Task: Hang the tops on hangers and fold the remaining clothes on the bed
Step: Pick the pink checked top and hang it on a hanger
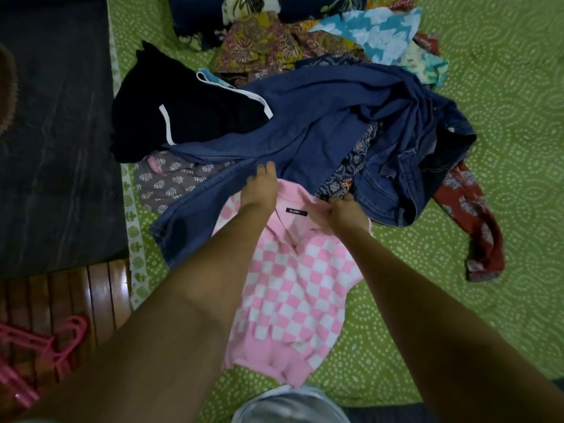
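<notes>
A pink-and-white checkered top [293, 288] lies flat on the green bedsheet [457, 300], collar away from me. My left hand [259, 190] rests at the collar's left side, its fingertips on the edge of the blue denim garment [320, 117]. My right hand [345, 209] pinches the collar's right side. Behind the top lies a heap of clothes: the denim, a black garment with white trim [183, 108], a grey printed piece [171, 181], a red printed piece [470, 215]. Pink hangers [45, 346] lie at lower left.
More printed clothes, light blue [375, 29] and mustard [259, 41], are piled at the far side of the bed. A dark floor [55, 148] and a wooden slatted surface [76, 294] lie to the left of the bed. Bare sheet shows to the right.
</notes>
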Available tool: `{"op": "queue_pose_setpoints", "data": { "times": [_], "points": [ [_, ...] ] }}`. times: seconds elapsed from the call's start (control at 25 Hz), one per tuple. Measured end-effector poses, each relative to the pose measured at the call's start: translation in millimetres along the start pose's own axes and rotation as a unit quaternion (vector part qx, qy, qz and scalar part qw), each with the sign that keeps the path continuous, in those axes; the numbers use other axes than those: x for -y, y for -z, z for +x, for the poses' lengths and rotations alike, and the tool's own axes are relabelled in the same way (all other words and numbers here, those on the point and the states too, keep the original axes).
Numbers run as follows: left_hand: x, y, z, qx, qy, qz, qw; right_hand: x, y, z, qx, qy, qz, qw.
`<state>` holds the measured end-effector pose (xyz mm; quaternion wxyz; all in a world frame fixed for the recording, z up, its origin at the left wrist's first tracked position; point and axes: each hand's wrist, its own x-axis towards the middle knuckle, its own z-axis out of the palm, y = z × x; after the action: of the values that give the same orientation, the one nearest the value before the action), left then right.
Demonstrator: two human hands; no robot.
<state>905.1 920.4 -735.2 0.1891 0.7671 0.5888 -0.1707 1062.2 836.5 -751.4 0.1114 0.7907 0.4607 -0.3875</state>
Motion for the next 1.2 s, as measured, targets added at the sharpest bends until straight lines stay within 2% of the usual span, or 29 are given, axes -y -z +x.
{"op": "queue_pose_setpoints", "data": {
  "times": [0.12,0.2,0.32,0.44,0.56,0.6,0.8,0.88,1.0,1.12,1.2],
  "points": [
    [22,-4,-22,-0.052,-0.029,-0.003,0.998,-19,-19,-15,-0.100,0.028,-0.007,0.995],
    [38,5,-50,-0.015,-0.071,-0.018,0.997,-26,-12,-36,-0.126,0.027,0.012,0.992],
    [52,28,-88,0.072,-0.057,-0.159,0.983,-29,18,-69,-0.142,0.033,-0.008,0.989],
    [56,50,-140,0.065,-0.078,-0.138,0.985,-27,43,-121,-0.170,0.039,-0.014,0.985],
    [55,64,-197,-0.032,-0.100,0.010,0.994,-25,57,-186,-0.177,0.042,-0.053,0.982],
    [52,76,-215,-0.059,-0.078,0.042,0.994,-25,63,-208,-0.177,0.046,-0.067,0.981],
    [41,144,-290,-0.220,0.035,-0.037,0.974,-15,97,-301,-0.266,0.089,-0.055,0.958],
    [35,144,-327,-0.171,0.046,-0.009,0.984,-21,91,-335,-0.206,0.073,-0.079,0.973],
    [31,113,-400,-0.056,0.023,0.063,0.996,-44,54,-396,-0.055,0.035,-0.154,0.986],
    [32,105,-466,-0.043,0.012,0.058,0.997,-62,31,-453,-0.024,0.060,-0.213,0.975],
    [32,127,-496,-0.039,0.007,0.055,0.998,-61,42,-489,-0.007,0.075,-0.184,0.980]
  ]
}}
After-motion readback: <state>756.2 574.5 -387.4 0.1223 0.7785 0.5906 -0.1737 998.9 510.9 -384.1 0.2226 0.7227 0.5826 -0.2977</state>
